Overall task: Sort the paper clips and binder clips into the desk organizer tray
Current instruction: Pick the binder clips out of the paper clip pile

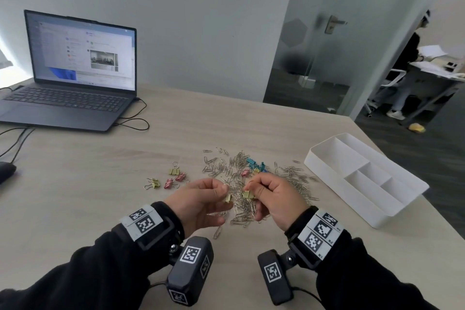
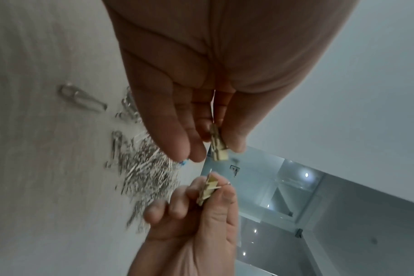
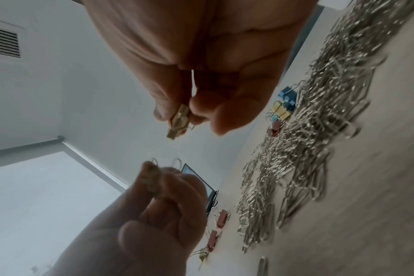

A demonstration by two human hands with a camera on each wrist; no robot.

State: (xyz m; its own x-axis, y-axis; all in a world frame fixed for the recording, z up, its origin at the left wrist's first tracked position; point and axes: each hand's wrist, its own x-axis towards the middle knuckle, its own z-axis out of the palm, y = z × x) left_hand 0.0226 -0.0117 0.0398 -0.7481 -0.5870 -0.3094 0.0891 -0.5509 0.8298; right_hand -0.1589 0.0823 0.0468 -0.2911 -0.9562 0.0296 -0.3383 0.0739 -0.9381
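Above the heap of silver paper clips [image 1: 241,184], both hands are raised a little off the counter [image 1: 100,184], facing each other and close together but not touching. Each pinches one yellow binder clip between thumb and forefinger, the remaining fingers loosely curled beneath. Held by the left hand [image 1: 201,201], the left yellow clip [image 1: 227,197] hangs at the fingertips with its body pointing down; the left wrist view shows the left fingers [image 2: 184,142] nearly closed on it, thumb pressed to one side. Pinched by the right hand [image 1: 274,201], the right yellow clip [image 1: 247,194] sits just beside the other clip, with a small gap between them; in the right wrist view the right fingers [image 3: 201,110] are closed tight on its upper part while its body juts out below. Left of the left fingers, four loose binder clips [image 1: 167,180], yellow and pink, lie on the counter apart from the heap. Beyond the right fingers, blue binder clips [image 1: 256,165] and a pink one rest among the paper clips. Well off to the right of the right fingers sits the white organizer tray [image 1: 327,173], its compartments divided by low walls. Far beyond the left fingers stands an open laptop [image 1: 75,70].
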